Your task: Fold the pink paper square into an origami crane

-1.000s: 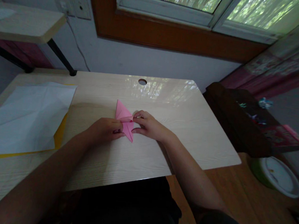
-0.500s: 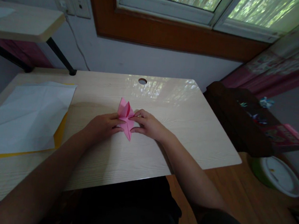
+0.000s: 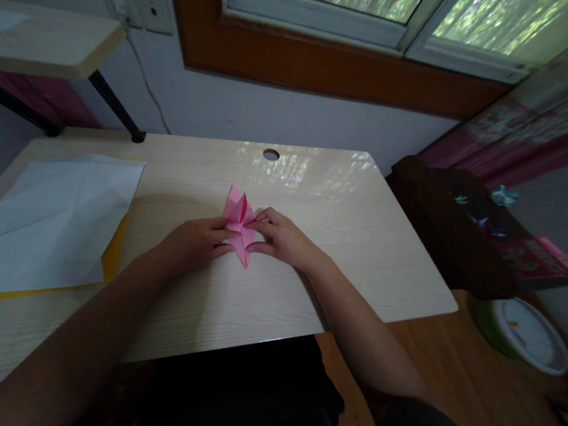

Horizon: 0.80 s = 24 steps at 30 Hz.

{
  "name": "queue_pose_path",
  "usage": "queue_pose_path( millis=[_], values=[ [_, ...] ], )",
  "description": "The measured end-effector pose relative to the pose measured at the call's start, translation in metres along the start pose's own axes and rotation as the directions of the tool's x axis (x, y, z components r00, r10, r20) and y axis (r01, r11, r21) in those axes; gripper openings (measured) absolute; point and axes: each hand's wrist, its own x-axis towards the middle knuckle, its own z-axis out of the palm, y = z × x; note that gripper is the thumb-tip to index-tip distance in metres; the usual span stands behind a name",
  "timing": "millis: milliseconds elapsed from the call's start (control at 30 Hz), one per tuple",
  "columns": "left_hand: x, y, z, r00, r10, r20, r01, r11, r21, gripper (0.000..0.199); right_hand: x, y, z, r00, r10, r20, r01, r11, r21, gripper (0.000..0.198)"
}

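A folded piece of pink origami paper (image 3: 244, 237) lies near the middle of the desk, its lower end narrowing to a point toward me. Two flaps stand up at its far end, one showing a darker pink inner face. My left hand (image 3: 195, 243) grips its left edge, thumb near the lower part and fingers across the middle. From the right, my right hand (image 3: 282, 236) holds the other edge between thumb and fingers. A crease runs down the centre of the lower part. The fingertips hide parts of both side edges.
A large white sheet (image 3: 57, 218) lies over yellow paper (image 3: 113, 253) at the left of the desk (image 3: 265, 305). A raised shelf (image 3: 44, 42) stands behind it on black legs. At the back edge is a round cable hole (image 3: 271, 154). Dark furniture (image 3: 456, 223) stands to the right.
Both hands stay on the pink paper in almost the same place. The left fingers have shifted very slightly to the right over its middle.
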Motion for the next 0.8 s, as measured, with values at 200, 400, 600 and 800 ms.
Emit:
queue_pose_path(
  millis=[200,400,600,800],
  values=[
    [-0.0004,-0.0021,0.0010,1.000,0.017,-0.010,-0.018,0.999,-0.038,0.027,-0.0015,0.0042,0.0034,0.999,-0.020,-0.027,0.020,1.000,0.006,0.048],
    [0.0003,-0.0003,0.0032,0.991,0.116,-0.064,-0.122,0.988,-0.098,0.027,-0.0011,0.0020,0.0024,0.999,-0.026,-0.036,0.026,1.000,-0.002,0.043],
    [0.0030,0.0049,0.0003,0.976,0.185,-0.117,-0.190,0.981,-0.035,0.030,0.0001,-0.0013,0.0047,0.999,0.025,-0.045,-0.027,0.999,-0.042,0.043],
    [0.0074,0.0049,-0.0040,0.970,0.201,-0.134,-0.204,0.979,-0.007,0.028,0.0005,-0.0026,0.0057,0.996,0.051,-0.074,-0.061,0.989,-0.137,0.039]
  ],
)
